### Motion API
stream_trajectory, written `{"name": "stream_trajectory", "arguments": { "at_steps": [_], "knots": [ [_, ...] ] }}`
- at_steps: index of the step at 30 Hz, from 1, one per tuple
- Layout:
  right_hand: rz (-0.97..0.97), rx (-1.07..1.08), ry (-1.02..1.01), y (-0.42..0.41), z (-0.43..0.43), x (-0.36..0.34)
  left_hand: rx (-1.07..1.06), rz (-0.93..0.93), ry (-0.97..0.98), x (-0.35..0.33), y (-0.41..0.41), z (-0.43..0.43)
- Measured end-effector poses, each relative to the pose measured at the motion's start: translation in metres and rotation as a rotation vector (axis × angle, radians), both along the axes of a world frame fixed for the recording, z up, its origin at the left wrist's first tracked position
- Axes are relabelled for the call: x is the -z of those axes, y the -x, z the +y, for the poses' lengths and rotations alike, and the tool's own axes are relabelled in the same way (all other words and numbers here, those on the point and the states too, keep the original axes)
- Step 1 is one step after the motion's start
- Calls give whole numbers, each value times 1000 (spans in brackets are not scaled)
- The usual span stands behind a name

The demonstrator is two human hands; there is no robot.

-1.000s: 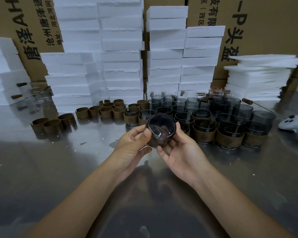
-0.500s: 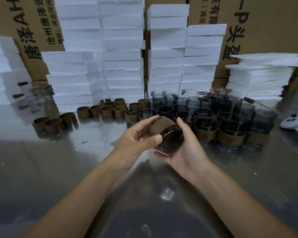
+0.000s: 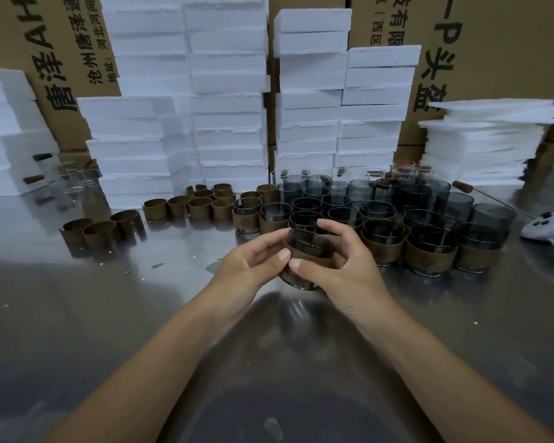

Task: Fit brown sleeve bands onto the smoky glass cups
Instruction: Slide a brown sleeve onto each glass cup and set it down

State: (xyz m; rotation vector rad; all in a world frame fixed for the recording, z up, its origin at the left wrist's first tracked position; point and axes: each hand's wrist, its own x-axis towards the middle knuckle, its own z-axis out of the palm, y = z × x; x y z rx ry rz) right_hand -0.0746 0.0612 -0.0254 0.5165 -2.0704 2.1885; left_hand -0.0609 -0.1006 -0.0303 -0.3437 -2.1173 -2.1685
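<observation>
Turned upright since before, the smoky glass cup (image 3: 296, 281) hangs above the tabletop (image 3: 141, 314), left hand (image 3: 253, 266) and right hand (image 3: 346, 266) each with grip clamped on it at its brown sleeve band (image 3: 314, 253), likely levelling it
</observation>
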Motion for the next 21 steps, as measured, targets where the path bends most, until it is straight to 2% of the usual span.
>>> {"name": "stream_trajectory", "arguments": {
  "at_steps": [3, 9, 16, 21],
  "knots": [
    [48, 94, -174, 1, 2, -1, 14, -49, 43, 2, 2, 0],
    [118, 276, -525, 3, 11, 0, -104, -47, 40, 2, 7, -2],
    [8, 452, -592, 13, 20, 4, -170, -58, 62, 4, 9, -4],
    [40, 543, -612, 21, 27, 8, -177, -61, 84, 4, 8, -4]
  ]
}}
